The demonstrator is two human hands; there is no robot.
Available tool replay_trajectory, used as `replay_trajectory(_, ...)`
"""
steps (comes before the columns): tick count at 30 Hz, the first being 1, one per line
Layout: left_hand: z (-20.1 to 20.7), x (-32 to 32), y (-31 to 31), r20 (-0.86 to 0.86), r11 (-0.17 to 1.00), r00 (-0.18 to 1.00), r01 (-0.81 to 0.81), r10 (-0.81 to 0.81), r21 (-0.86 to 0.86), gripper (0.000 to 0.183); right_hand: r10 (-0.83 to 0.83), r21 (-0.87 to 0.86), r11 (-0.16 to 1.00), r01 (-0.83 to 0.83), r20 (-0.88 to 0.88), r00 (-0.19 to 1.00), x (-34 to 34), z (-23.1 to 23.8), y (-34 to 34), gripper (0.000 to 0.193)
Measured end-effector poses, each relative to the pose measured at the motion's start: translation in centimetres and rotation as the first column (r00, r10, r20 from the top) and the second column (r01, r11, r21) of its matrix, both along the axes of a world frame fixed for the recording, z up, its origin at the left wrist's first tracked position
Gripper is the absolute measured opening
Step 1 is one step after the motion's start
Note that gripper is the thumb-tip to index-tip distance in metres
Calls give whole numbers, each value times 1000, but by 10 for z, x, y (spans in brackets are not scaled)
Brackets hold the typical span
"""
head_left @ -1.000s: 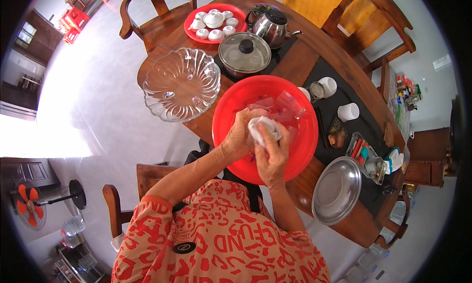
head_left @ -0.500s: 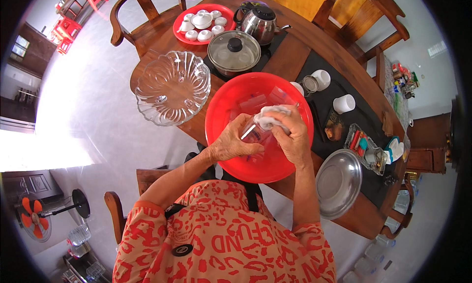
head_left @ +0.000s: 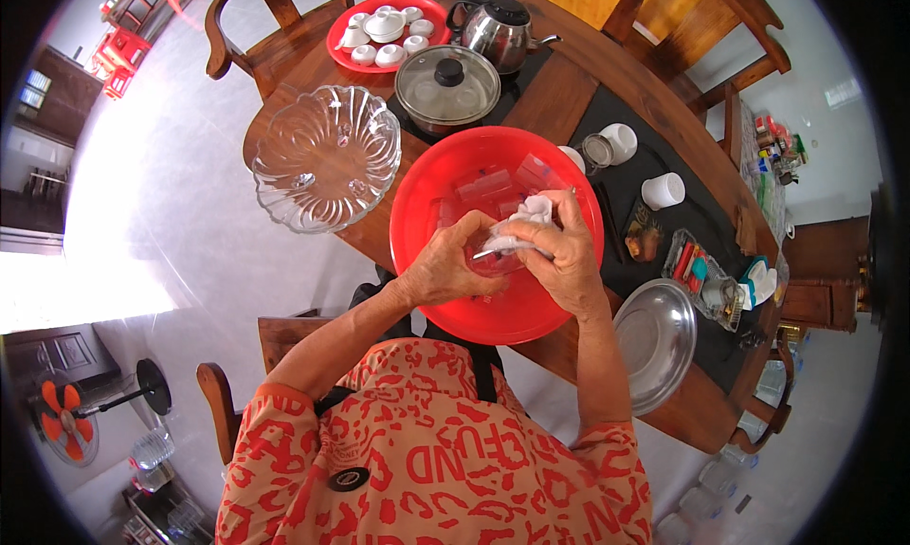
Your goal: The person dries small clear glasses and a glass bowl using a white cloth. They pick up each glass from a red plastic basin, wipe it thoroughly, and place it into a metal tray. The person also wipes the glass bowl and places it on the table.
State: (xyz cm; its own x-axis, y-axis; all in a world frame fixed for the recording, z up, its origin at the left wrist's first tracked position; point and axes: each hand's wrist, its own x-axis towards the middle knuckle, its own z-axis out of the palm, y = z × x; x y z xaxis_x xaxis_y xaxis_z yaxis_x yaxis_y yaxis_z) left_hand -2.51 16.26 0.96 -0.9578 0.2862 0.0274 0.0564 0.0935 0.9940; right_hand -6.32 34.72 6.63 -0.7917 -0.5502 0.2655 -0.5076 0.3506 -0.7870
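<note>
My left hand [head_left: 445, 263] is closed around a clear drinking glass [head_left: 481, 245], tilted over a red basin [head_left: 424, 190]. My right hand [head_left: 569, 265] grips a white cloth [head_left: 533, 211] pressed at the glass's mouth. Part of the cloth seems to be inside the glass, but the fingers cover the spot. Above the right fingers pokes a small thin tip that I cannot make out. Under my hands, several more clear glasses [head_left: 483, 183] lie in the basin.
Left of the basin stands a scalloped glass bowl [head_left: 327, 161]. Behind are a lidded pot [head_left: 447, 88], a steel kettle [head_left: 500, 38] and a red tray of white teaware [head_left: 387, 31]. To the right sit white cups [head_left: 663, 191], a glass tray [head_left: 706, 280] and a metal lid [head_left: 656, 346].
The glass has turned lower in my left hand and the cloth now sits deeper at its mouth. My right hand has shifted slightly; the whole view has moved a little.
</note>
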Motion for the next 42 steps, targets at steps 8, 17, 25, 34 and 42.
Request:
replay_trajectory(8,3,-1,-5,-177,964,983,-91,47,-250,55,36,154,986,-71,216,976,0,-8,7,24)
replay_trajectory(17,6,6,-8,-195,971,981,-52,6,-232,54,74,-236,970,57,512,856,9,-10,7,25)
replay_trajectory(25,1,3,-11,-350,927,937,-133,2,-350,56,60,118,990,-81,171,983,7,-24,6,25)
replay_trajectory(34,0,-2,-23,-151,971,984,-126,97,-202,54,-43,-247,939,239,605,795,2,-28,11,18)
replay_trajectory(42,8,-4,-33,414,939,891,-285,186,192,29,-274,321,887,333,-215,937,8,-97,-30,13)
